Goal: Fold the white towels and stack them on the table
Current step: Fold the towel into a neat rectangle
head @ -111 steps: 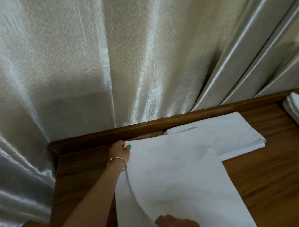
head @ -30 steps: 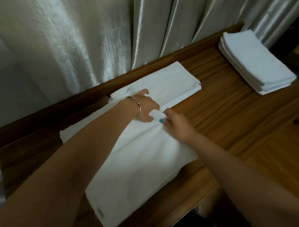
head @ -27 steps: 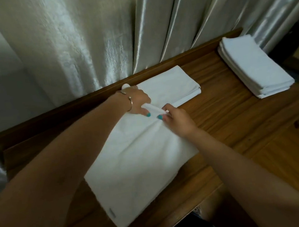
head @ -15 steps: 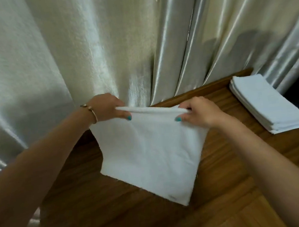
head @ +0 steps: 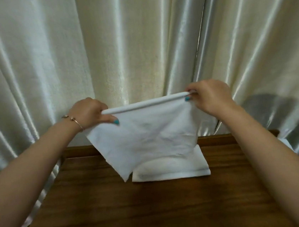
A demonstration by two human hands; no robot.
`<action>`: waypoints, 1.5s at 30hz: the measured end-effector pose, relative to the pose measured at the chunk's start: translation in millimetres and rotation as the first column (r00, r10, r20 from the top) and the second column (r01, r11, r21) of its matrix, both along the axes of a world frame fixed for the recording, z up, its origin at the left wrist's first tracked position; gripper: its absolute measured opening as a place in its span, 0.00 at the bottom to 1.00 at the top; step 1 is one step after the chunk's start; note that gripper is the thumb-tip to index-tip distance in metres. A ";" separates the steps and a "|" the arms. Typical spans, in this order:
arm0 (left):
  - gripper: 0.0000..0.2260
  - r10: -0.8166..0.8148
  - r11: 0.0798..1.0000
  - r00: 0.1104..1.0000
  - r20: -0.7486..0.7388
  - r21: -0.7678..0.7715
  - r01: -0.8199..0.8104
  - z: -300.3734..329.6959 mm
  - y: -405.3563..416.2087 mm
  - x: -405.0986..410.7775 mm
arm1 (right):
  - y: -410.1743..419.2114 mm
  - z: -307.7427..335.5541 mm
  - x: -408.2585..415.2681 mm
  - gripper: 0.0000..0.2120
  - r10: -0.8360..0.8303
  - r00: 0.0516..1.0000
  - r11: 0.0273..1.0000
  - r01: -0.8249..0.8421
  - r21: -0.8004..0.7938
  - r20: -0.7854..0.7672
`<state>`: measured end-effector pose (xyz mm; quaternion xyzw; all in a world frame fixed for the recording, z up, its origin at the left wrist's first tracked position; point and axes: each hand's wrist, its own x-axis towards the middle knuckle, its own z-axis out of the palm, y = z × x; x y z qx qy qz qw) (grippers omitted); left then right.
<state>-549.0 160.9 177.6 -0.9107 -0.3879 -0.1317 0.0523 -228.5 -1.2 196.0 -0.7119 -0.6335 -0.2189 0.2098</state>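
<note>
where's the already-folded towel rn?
Head view: the folded towel lies flat on the wooden table, centre-right near the curtain, partly behind the lifted towel.

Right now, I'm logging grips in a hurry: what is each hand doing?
Left hand: closed, pinching the top left corner of the raised white towel.
Right hand: closed, pinching the same towel's top right corner.

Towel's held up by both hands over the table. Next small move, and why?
Probably lower it onto the table for the next fold. The left hand and right hand pinch the held towel by its top edge; it hangs in the air, its lower corner beside the folded towel.
</note>
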 end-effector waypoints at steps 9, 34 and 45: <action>0.22 0.024 1.000 0.997 0.078 0.002 -0.025 28.1 -84.4 -10.5 | -40.0 16.4 61.7 0.05 0.119 0.952 0.993 -0.118 0.022 -0.282; 0.06 0.016 0.993 0.977 -0.214 -0.110 -0.040 -89.9 -223.4 -9.5 | -171.2 -137.9 71.0 0.15 -0.063 0.856 0.961 -0.087 -0.263 -0.513; 0.11 -0.089 0.902 0.861 -0.500 -0.407 -0.143 -211.3 -289.3 13.3 | -227.4 -248.6 74.0 0.14 -0.214 0.858 0.642 -0.236 -0.729 -0.466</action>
